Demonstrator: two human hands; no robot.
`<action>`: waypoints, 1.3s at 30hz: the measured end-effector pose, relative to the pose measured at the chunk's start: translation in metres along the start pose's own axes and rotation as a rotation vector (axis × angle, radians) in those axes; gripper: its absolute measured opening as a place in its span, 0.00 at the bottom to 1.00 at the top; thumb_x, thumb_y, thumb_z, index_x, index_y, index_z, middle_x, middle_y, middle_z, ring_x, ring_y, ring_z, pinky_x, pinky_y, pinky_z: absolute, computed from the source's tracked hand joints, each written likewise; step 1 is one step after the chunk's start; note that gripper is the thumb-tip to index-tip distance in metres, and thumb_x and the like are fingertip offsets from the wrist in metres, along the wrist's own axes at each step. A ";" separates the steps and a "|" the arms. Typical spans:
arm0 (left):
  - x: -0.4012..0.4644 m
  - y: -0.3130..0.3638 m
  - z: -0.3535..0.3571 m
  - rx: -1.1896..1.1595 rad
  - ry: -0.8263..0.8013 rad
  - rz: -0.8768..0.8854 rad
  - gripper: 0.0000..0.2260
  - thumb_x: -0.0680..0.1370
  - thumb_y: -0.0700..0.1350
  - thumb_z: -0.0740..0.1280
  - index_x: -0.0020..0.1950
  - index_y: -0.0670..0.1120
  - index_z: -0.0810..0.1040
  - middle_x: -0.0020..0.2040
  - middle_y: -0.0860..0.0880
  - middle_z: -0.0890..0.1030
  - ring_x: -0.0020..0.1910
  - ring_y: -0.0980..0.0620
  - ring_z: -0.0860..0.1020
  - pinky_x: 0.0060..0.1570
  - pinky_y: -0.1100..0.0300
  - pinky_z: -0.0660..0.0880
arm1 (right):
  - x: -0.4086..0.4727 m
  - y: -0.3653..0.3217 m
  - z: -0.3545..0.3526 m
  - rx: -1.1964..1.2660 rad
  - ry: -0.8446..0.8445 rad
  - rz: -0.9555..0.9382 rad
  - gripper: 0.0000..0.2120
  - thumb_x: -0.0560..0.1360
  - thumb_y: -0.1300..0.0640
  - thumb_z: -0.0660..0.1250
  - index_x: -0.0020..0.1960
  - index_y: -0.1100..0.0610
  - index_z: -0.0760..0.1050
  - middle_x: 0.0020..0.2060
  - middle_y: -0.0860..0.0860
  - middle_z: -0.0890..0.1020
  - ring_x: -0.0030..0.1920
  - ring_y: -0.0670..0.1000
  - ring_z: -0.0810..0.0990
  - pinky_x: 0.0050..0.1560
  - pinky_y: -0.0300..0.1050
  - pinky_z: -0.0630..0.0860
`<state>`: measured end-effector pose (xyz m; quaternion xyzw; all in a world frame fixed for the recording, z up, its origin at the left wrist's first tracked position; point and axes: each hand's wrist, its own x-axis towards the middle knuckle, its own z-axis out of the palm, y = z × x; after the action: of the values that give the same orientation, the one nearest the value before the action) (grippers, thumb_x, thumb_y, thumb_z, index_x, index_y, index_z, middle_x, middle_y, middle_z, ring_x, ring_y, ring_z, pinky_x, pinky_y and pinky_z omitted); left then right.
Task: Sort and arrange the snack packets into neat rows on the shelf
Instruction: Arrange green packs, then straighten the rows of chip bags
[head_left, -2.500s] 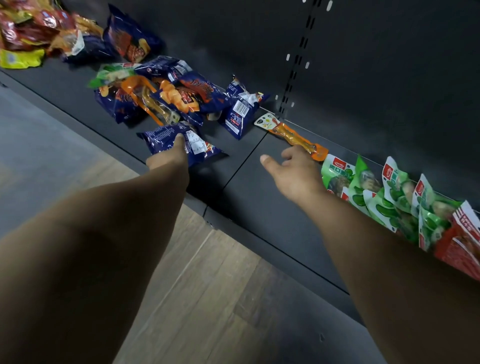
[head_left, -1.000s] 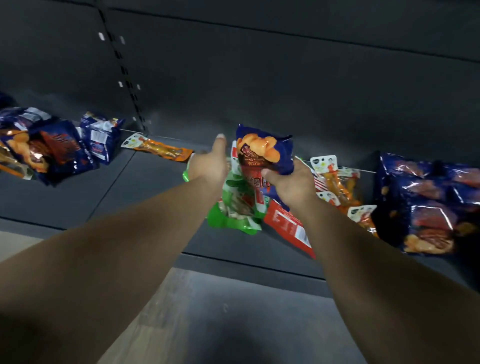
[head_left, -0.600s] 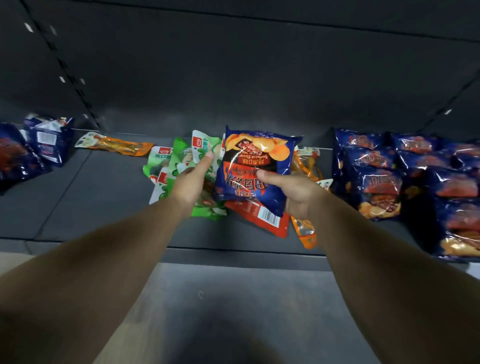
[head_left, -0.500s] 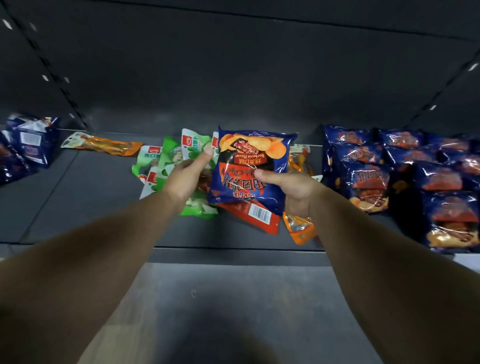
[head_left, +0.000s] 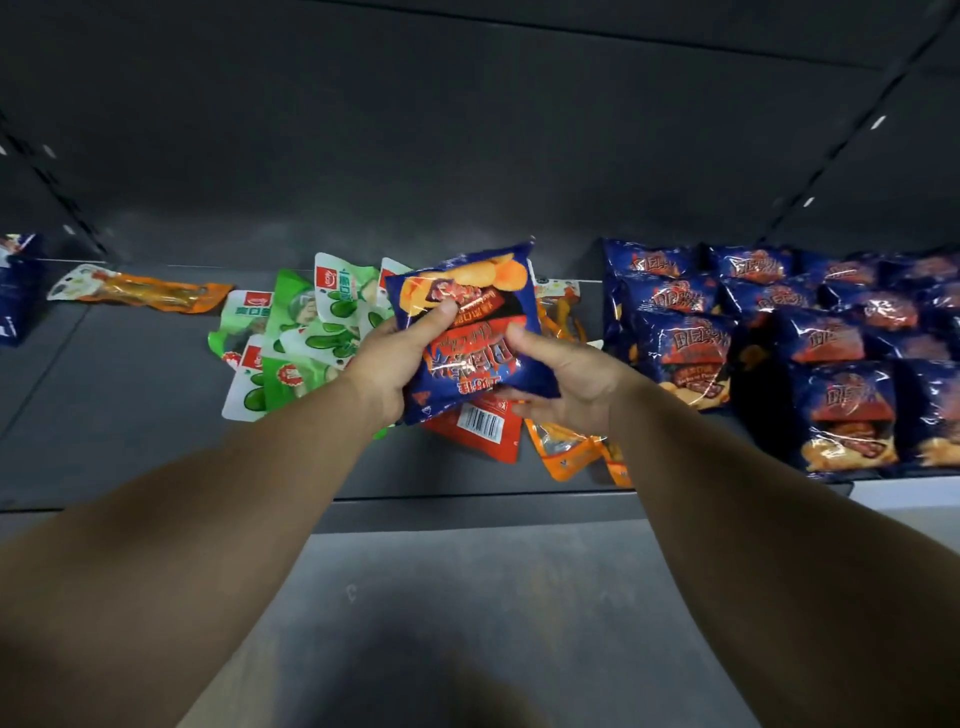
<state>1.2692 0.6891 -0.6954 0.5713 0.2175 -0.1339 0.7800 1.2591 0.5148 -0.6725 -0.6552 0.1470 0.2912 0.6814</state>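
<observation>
**Snack packets on a dark shelf, one blue bag held in both hands**

Snack packets lie along a dark grey shelf (head_left: 130, 415) with a smooth, matt, flat deck and a plain back panel (head_left: 467, 156) of the same grey, crossed by slotted uprights. Below its front lip runs a paler grey floor (head_left: 467, 597).

Largest of the groups is the block of blue chip bags (head_left: 779, 343) at the right: puffy, glossy pillow packs with crimped ends, laid overlapping in rows from the back panel to the front edge, each printed with a red panel and golden chips.

At the middle is a loose heap. Green and white pouches (head_left: 306, 332), flat and shiny with rounded green shapes printed on them, fan out at its left. A flat red packet (head_left: 483, 431) with a white barcode lies under the hands, and orange see-through pouches (head_left: 566, 447) with white hang tabs poke out to its right, reaching the front lip.

Above that heap is the held blue chip bag (head_left: 467, 327), crinkled and glossy, tilted with its print upside down. The left hand (head_left: 389, 358) grips its left edge, thumb curled over the front. The right hand (head_left: 576, 379) clamps its lower right corner, thumb pressed on the face and fingers underneath.

A long, narrow orange pouch (head_left: 140, 293) lies alone at the left near the back panel, and a dark blue packet (head_left: 15, 301) is cut off by the left border.
</observation>
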 end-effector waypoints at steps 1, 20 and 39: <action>0.003 0.001 0.000 -0.054 0.037 -0.006 0.17 0.69 0.54 0.75 0.53 0.48 0.79 0.46 0.45 0.85 0.42 0.46 0.84 0.44 0.49 0.80 | 0.002 0.000 -0.001 0.015 0.019 -0.009 0.25 0.64 0.43 0.72 0.58 0.51 0.74 0.53 0.52 0.82 0.50 0.51 0.82 0.47 0.45 0.78; -0.010 -0.022 0.032 -0.104 0.076 0.061 0.16 0.73 0.56 0.70 0.55 0.49 0.77 0.49 0.49 0.84 0.45 0.52 0.82 0.44 0.56 0.79 | 0.019 0.007 0.012 0.409 0.225 -0.185 0.17 0.71 0.61 0.73 0.59 0.60 0.77 0.52 0.59 0.84 0.50 0.58 0.83 0.52 0.59 0.79; -0.002 -0.020 0.002 0.205 -0.291 -0.111 0.29 0.60 0.45 0.79 0.60 0.44 0.78 0.48 0.46 0.85 0.44 0.50 0.84 0.40 0.57 0.81 | 0.004 0.018 -0.032 0.017 -0.011 -0.062 0.29 0.63 0.50 0.73 0.61 0.59 0.76 0.51 0.56 0.83 0.49 0.55 0.83 0.54 0.52 0.78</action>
<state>1.2586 0.6806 -0.7103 0.6095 0.1186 -0.2793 0.7324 1.2580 0.4841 -0.6923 -0.6519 0.1251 0.2721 0.6966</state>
